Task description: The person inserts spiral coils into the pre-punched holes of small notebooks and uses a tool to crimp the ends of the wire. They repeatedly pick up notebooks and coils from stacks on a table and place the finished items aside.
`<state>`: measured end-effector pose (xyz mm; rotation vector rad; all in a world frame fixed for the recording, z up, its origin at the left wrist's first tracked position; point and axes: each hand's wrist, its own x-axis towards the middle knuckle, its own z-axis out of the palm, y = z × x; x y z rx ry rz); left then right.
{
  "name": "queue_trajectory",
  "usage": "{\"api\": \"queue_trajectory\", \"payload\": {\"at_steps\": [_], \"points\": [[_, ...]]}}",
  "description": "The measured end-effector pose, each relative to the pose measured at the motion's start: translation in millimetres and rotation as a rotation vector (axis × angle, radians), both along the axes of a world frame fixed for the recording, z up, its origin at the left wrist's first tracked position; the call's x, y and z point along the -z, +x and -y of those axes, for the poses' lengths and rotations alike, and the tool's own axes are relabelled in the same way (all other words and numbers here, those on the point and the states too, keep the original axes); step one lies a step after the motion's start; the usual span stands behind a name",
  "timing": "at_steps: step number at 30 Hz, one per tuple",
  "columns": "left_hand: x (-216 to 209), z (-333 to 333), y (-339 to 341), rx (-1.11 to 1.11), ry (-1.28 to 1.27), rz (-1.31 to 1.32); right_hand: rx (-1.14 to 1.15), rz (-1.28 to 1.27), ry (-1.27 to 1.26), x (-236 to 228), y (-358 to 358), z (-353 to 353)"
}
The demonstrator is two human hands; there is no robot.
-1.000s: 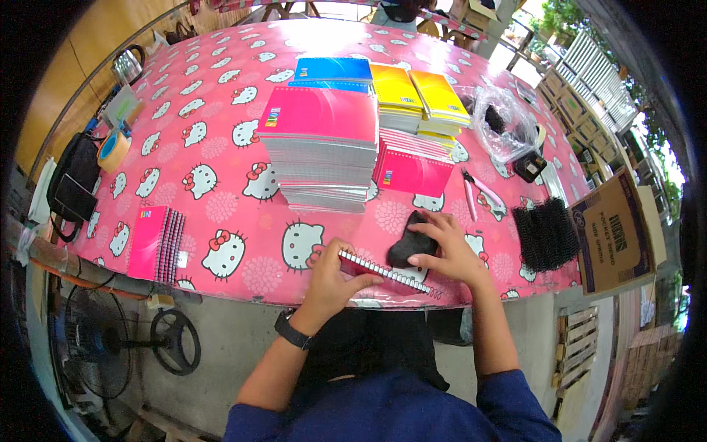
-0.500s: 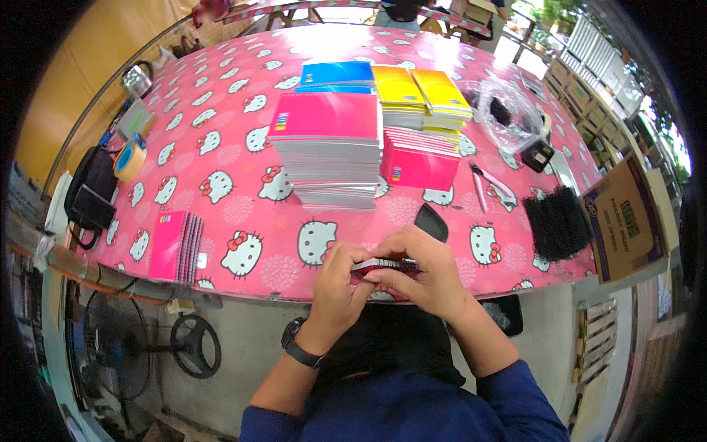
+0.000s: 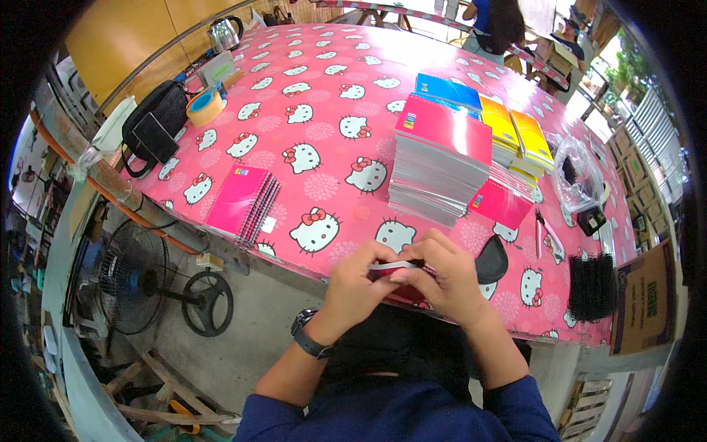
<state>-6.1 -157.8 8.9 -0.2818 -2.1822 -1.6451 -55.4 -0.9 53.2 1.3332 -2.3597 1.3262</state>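
Close to the table's front edge, my left hand [image 3: 361, 287] and my right hand [image 3: 445, 278] grip a small pink-covered notebook [image 3: 390, 266] between them. It is seen nearly edge-on, with its white page edges showing. Fingers hide most of it, and my right thumb and fingers pinch its right part. To the left lies a short pile of pink spiral-bound notebooks [image 3: 239, 202]. Beyond my hands stands a tall stack of pink-topped notebooks [image 3: 442, 166]. A flat black half-round piece [image 3: 491, 261] lies right of my right hand.
Blue notebooks [image 3: 451, 90] and yellow notebooks [image 3: 502, 127] sit behind the tall stack. On the right are pink-handled pliers [image 3: 551, 237], black binding coils [image 3: 591, 287], a clear plastic bag [image 3: 577, 175] and a cardboard box [image 3: 644, 306]. A black pouch [image 3: 166, 107] and tape roll [image 3: 205, 107] lie left.
My view has swung left, so the table's things appear farther right. Both hands keep hold of the notebook; its dark coil edge showed before and is now mostly hidden.
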Motion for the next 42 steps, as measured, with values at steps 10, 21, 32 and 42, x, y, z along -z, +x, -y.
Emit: {"api": "queue_trajectory", "payload": {"at_steps": [10, 21, 32, 42], "points": [[5.8, 107.6, -25.4, -0.688, 0.165, -0.242, 0.18, -0.176, -0.029, -16.2, -15.1, 7.8], [88.7, 250.6, -28.2, -1.179, -0.384, 0.038, 0.682, 0.013, 0.717, 67.4, -11.3, -165.9], [23.6, 183.5, -32.2, -1.204, -0.52, -0.298, 0.881, -0.634, 0.422, 70.3, -146.2, -181.5], [-7.7, -76.0, -35.4, -0.203, -0.214, -0.372, 0.671, -0.202, 0.119, 28.1, -47.3, -159.7]]}}
